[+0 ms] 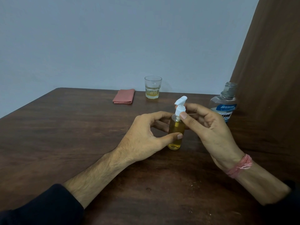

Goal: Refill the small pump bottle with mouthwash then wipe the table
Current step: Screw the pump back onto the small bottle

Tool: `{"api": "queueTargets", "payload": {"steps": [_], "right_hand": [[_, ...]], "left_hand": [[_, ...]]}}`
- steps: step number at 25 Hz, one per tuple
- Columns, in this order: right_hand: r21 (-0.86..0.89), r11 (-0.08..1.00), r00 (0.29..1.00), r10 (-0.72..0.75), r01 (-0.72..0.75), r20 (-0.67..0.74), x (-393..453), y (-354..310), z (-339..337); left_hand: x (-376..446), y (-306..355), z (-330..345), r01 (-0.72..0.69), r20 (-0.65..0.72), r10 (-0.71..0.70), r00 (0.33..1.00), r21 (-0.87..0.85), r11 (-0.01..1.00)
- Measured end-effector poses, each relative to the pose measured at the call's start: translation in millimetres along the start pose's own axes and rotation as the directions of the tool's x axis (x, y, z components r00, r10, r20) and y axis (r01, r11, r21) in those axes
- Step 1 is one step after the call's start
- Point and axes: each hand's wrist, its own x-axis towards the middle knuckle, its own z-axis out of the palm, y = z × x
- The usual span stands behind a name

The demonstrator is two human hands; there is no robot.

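A small clear pump bottle [175, 134] full of yellow liquid stands upright on the dark wooden table [81, 135]. My left hand [146, 137] grips its body between thumb and fingers. My right hand [209, 127] pinches the white pump head [180, 106] at the collar, which sits on the bottle's neck at a slight tilt. A large clear mouthwash bottle [224, 104] with a blue label stands uncapped at the right. A folded pink cloth [124, 98] lies at the back of the table.
A glass tumbler [152, 87] with a little yellow liquid stands at the back, right of the cloth. A brown curtain [267, 70] hangs on the right, just behind the mouthwash bottle. A pale wall runs behind the table.
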Motion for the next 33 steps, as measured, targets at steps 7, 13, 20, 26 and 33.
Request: {"api": "queueTargets", "payload": {"steps": [7, 13, 20, 26, 33], "right_hand": [[-0.101, 0.993, 0.998, -0.053, 0.056, 0.032, 0, 2, -3], [-0.209, 0.97, 0.983, -0.149, 0.125, -0.104, 0, -1, -2], [-0.257, 0.96, 0.977, -0.156, 0.115, -0.143, 1, 1, 0], [-0.317, 0.944, 0.954, -0.176, 0.093, -0.244, 2, 1, 4], [-0.318, 0.948, 0.966, -0.105, 0.026, -0.235, 11, 4, 19]], "left_hand": [[0, -3, -1, 0.015, 0.08, -0.013, 0.997, -0.018, 1.0], [-1, -2, 8, 0.01, 0.041, -0.012, 0.999, 0.049, 0.999], [0, -1, 10, 0.014, 0.037, -0.016, 0.999, 0.031, 0.999], [3, 0, 16, -0.055, -0.025, 0.058, 0.998, 0.107, 0.993], [6, -9, 12, -0.025, -0.054, 0.031, 0.998, 0.1, 0.995]]}}
